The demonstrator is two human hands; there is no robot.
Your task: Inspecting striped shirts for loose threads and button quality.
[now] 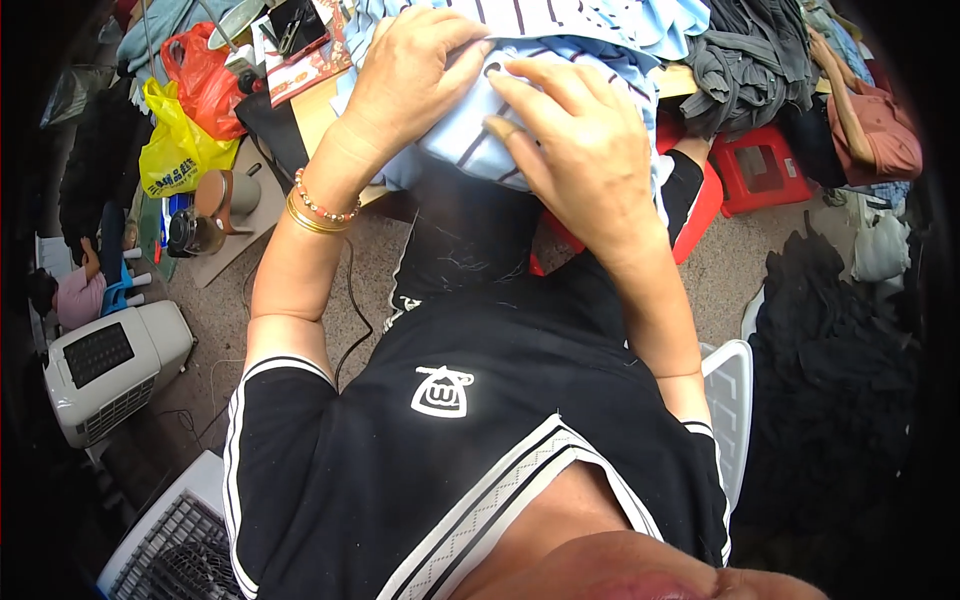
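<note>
From my end I've got both bare hands up at the far side, over the light-blue cloth w/ dark stripes [460, 140], which is bunched on the table [318, 122] & hangs over its near edge, above the person's dark lap.

L hand [425, 75]: arm comes up from near left, elbow slightly bent, forearm slanting far & to the right, back of hand up. Fingers reach right across the cloth, index & thumb close tog., a narrow gap at most; can't tell if cloth is pinched b/w them. Beaded bracelet [325, 205] & gold bangles [312, 222] sit at that wrist.

R hand [585, 130]: forearm slants far & to the left, back of hand up, fingers bent & pointing left. Thumb stands well apart from index, so a wide gap w/ cloth showing in it; tips are at the cloth. I see a small dark ring-shaped mark [492, 69] b/w the two hands, too small to ID.

Far left: red bag [205, 75] just beyond a yellow bag [180, 140]. Far right: dark grey cloth [745, 65], red stool [755, 172] nearer, plus a co-worker in a rust top [880, 135]
</note>
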